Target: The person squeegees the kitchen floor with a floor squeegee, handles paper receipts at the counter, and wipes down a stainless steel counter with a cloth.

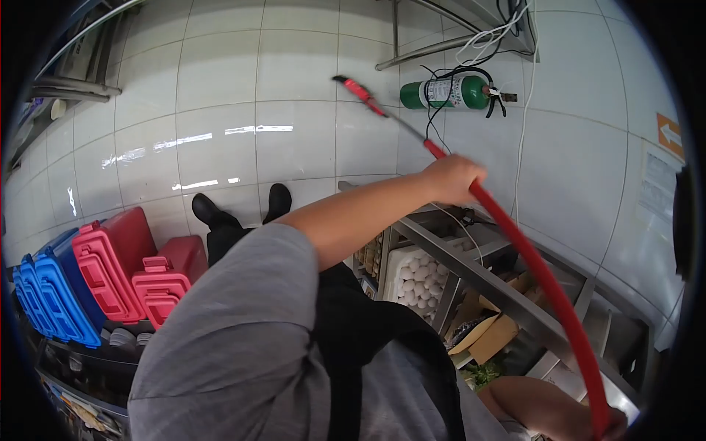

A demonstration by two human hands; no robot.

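The long, slender red pole (542, 272) with a red-and-black head (358, 90) spans upper centre to lower right of the frame. The left hand (454, 178) and right hand (612, 425) wrap the shaft. Likely light and stiff; grip at two spaced points.

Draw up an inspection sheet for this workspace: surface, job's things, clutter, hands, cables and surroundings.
Surface: pale tiled floor, shiny with reflected light.
Job's things: long-handled red tool; its red-and-black head is blurred, floor contact cannot be told.
Clutter: white eggs and cardboard box within the metal rack; red bins and blue bins at the picture's left.
Hands: left hand closed around the tool; right hand at its near end, grip unclear.
Cables: black cable by the green fire extinguisher; white cable nearby.
Surroundings: orange arrow sign; other people, nothing seen.
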